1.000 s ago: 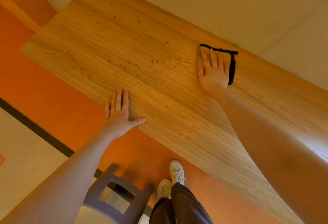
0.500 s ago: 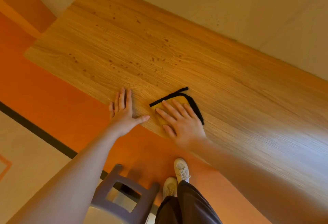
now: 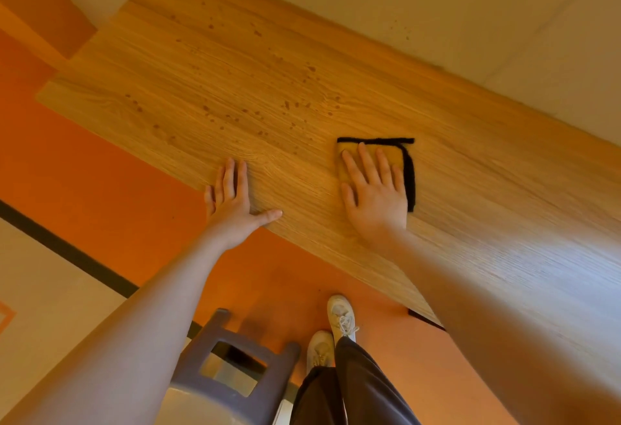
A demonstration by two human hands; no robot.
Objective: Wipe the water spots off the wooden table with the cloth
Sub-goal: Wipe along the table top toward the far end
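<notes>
i see my right hand (image 3: pixel 374 194) lying flat on the cloth (image 3: pixel 400 155), fingers spread out, pushing it down on the wooden surface (image 3: pixel 487 169). the hand is not clenched and it does not grip the cloth, it just presses on top. the cloth is yellow with a black edge, folded small, and it sits near the middle of the surface, a bit toward my side. my left hand (image 3: pixel 235 202) is flat too, released and holding nothing, resting on the near edge of the surface, well apart from the cloth. the water spots (image 3: pixel 292 105) are little dark dots scattered over the wood, up and to the left of the cloth. none of them touch the cloth. below i see my white shoes (image 3: pixel 339 317) on the orange floor (image 3: pixel 117 196), and a grey stool (image 3: pixel 235 357) just beside my legs.
</notes>
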